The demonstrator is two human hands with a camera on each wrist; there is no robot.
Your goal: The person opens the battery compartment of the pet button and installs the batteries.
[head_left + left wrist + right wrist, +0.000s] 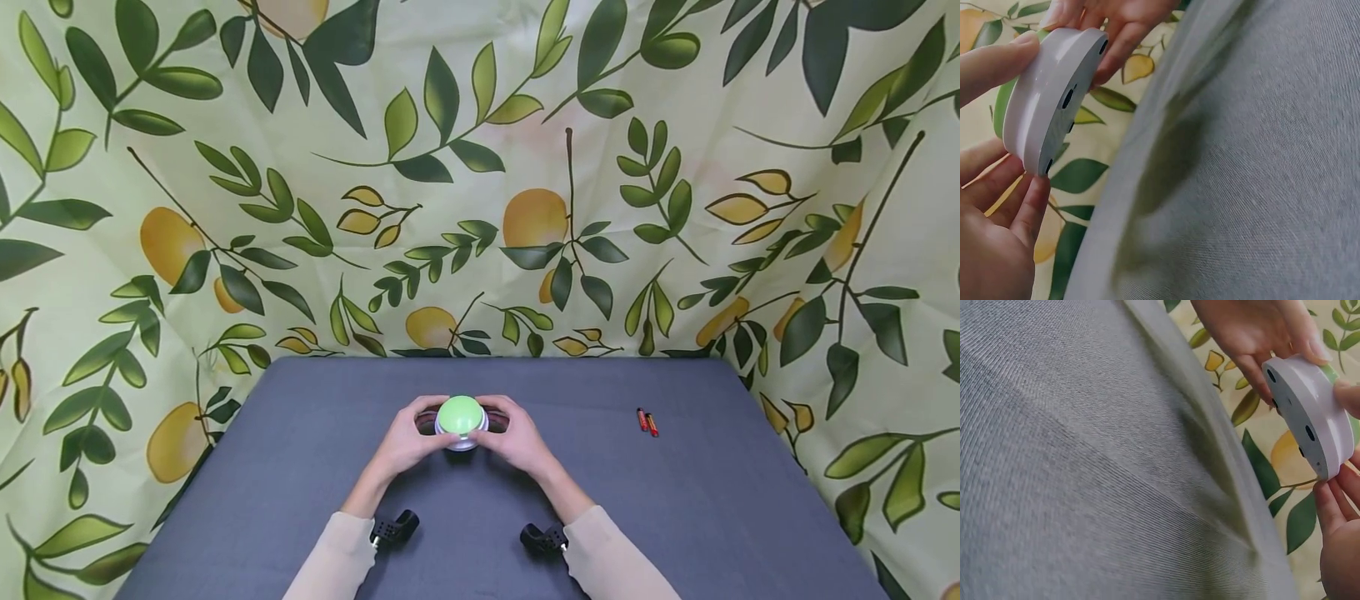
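A round push button (pixel 461 414) with a light green dome and a white base is held between both hands over the middle of the table. My left hand (pixel 403 440) grips its left side, thumb at the near edge and fingers around the far side. On the opposite side, my right hand (pixel 522 440) holds it the same way. In the left wrist view, the button's white base (pixel 1044 94) is lifted off the table, its flat underside showing small dark spots. The right wrist view shows the same underside (pixel 1297 422) from the other side.
Two small red batteries (pixel 647 422) lie side by side on the right part of the grey table (pixel 300 483). A cloth printed with leaves and fruit (pixel 465 250) hangs behind and around the table. Each wrist wears a black camera mount (pixel 395 528).
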